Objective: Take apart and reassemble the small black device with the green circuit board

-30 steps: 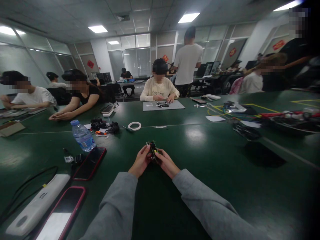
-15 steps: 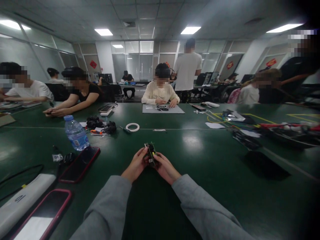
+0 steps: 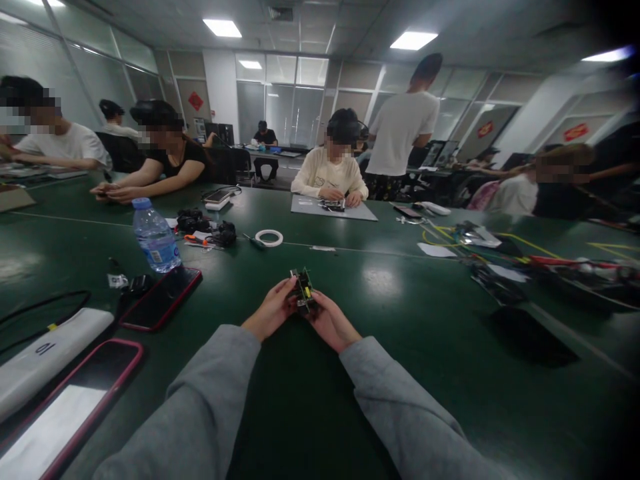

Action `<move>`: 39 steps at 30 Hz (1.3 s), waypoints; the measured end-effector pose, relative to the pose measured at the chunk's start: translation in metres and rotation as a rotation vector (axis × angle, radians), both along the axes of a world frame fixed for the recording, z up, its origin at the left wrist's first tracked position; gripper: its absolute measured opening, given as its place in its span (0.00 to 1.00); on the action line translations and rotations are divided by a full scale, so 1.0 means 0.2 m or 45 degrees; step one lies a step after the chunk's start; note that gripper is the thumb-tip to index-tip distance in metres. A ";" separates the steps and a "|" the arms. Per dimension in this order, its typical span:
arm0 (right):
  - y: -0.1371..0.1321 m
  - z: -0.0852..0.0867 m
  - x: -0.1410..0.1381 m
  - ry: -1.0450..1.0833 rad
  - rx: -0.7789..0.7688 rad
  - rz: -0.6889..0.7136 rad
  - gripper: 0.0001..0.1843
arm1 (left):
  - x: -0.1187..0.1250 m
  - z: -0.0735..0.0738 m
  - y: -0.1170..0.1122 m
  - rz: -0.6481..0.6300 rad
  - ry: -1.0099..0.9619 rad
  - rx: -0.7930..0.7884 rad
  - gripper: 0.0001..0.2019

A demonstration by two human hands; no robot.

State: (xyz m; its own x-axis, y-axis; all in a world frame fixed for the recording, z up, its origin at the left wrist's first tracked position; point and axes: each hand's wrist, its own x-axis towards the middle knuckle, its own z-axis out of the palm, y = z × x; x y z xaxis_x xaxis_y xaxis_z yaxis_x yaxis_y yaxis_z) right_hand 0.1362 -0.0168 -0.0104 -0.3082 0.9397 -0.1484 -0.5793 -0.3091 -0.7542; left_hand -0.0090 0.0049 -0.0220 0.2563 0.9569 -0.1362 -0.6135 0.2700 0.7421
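Green table [image 3: 425, 327] below, the left hand [image 3: 270, 309] and right hand [image 3: 333, 321] grip a circuit board [image 3: 302, 284] over its near middle. A yellow part [image 3: 307, 292] is fitted; what remains is too small to tell.

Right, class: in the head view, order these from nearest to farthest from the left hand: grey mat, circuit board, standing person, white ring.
1. Circuit board: held in the left hand.
2. White ring: on the table, straight ahead.
3. Grey mat: far side of the table, to the right.
4. Standing person: behind the table, farther right.
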 end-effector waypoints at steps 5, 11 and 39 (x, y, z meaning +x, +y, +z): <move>0.00 0.00 0.00 0.015 -0.006 0.003 0.17 | 0.00 0.01 0.00 -0.013 -0.007 0.012 0.18; 0.00 0.00 0.00 -0.002 -0.011 0.012 0.16 | 0.00 0.00 0.00 0.004 -0.003 -0.015 0.18; 0.00 -0.01 0.02 -0.024 -0.016 0.100 0.16 | 0.00 0.00 0.01 -0.026 -0.037 -0.003 0.18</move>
State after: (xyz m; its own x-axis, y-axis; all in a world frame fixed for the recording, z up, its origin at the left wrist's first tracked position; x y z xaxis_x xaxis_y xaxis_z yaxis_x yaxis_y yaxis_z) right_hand 0.1398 -0.0167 -0.0116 -0.3778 0.9108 -0.1666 -0.5384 -0.3625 -0.7607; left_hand -0.0095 0.0061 -0.0225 0.2797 0.9512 -0.1306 -0.6293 0.2844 0.7232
